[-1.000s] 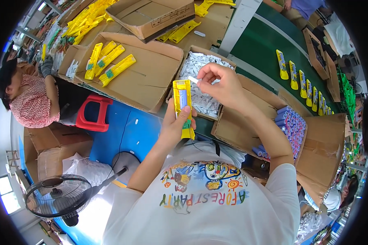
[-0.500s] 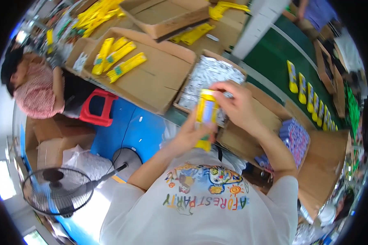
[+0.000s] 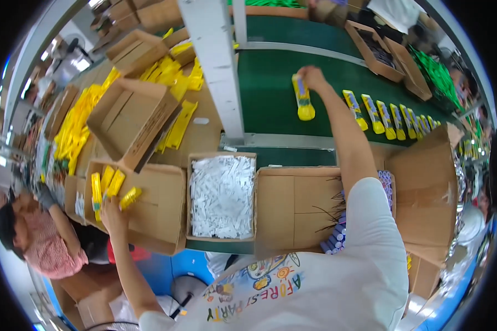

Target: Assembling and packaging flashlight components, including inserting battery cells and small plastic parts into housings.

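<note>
My right hand (image 3: 313, 79) reaches far out over the green conveyor belt (image 3: 270, 105). Its fingers are closed on the top end of a yellow packet (image 3: 303, 102) with a purple part along its middle, hanging or lying at the belt. On the left, my left hand (image 3: 114, 215) is inside a shallow cardboard box (image 3: 160, 193). Its fingertips are at the lower end of a yellow packet (image 3: 116, 183), and whether they grip it is too small to tell. More yellow packets lie beside it, one (image 3: 131, 197) at an angle to the right.
A box of small white pieces (image 3: 223, 193) stands in the middle. Right of it, a cardboard box (image 3: 292, 209) holds purple cylinders (image 3: 337, 237) with dark wires. Several yellow packets (image 3: 373, 113) line the belt. A metal post (image 3: 215, 71) rises before me; a co-worker (image 3: 49, 237) sits left.
Both hands were together at a yellow packet before my chest. My right hand has carried a packet forward to the belt; my left has moved away into the left box. The view has turned right.
</note>
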